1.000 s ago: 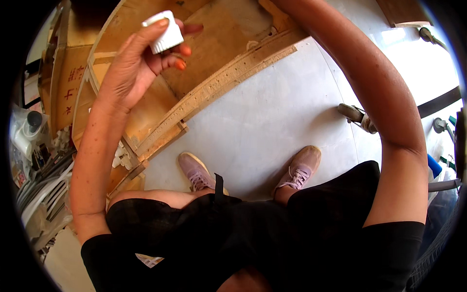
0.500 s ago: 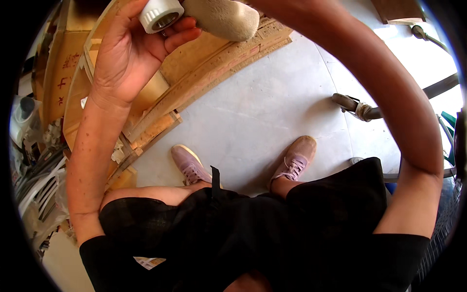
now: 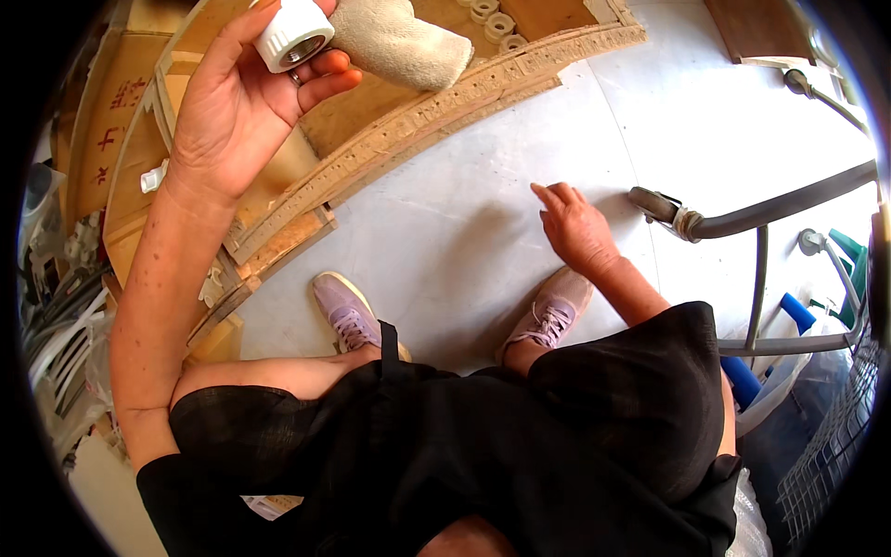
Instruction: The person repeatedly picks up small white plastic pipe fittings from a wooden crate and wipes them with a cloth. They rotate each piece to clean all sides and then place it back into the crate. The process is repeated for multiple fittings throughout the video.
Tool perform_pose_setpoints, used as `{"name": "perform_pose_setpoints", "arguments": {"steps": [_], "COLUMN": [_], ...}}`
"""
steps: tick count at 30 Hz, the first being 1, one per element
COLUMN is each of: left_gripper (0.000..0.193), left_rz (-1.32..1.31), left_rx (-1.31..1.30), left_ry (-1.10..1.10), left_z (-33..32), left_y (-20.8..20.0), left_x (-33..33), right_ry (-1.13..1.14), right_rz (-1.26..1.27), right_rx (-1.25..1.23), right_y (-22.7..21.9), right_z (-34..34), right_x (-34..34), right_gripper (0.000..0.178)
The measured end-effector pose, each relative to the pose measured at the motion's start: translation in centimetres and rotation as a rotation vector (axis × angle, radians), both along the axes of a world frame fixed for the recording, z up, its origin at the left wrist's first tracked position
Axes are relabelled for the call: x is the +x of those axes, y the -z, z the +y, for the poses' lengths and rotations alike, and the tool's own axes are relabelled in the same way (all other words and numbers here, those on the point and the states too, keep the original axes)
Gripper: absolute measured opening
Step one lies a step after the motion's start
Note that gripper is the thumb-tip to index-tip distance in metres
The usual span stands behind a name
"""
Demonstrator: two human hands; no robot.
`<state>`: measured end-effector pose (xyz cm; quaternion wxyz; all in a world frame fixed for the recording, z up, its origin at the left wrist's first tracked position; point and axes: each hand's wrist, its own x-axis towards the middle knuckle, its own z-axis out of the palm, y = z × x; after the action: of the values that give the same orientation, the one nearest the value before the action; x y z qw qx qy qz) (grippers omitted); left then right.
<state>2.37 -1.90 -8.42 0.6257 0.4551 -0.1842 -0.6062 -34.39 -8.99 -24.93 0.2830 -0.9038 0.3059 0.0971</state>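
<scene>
One hand (image 3: 237, 107), the left, holds one white fitting (image 3: 284, 28).

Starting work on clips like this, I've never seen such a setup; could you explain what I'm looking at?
There is no machine here, just a person's two bare hands. The view comes from a fisheye camera on their head, looking down, so straight edges bend. The left hand holds a white ridged ring. A beige cloth-like piece shows beside it; I can't tell whether it is held. Under them is a wooden tray with smaller white rings in it. The right hand, with nothing visible in it, is over the pale floor.
</scene>
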Motion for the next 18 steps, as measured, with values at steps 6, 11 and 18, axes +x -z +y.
{"name": "perform_pose_setpoints", "arguments": {"steps": [6,11,18], "left_gripper": [0.052,0.053,0.055], "left_rz": [0.023,0.042,0.06], "left_rx": [-0.003,0.006,0.01], "left_ry": [-0.013,-0.044,0.024], "left_z": [0.5,0.6,0.2], "left_y": [0.5,0.4,1.1], "left_x": [0.8,0.4,1.3], "right_ry": [-0.19,-0.264,-0.439], "right_rz": [0.075,0.09,0.228], "right_rx": [-0.162,-0.213,-0.466], "right_y": [3.4,3.8,5.5], "right_z": [0.7,0.4,2.0], "right_x": [0.5,1.2,2.0], "right_gripper": [0.065,0.068,0.073]}}
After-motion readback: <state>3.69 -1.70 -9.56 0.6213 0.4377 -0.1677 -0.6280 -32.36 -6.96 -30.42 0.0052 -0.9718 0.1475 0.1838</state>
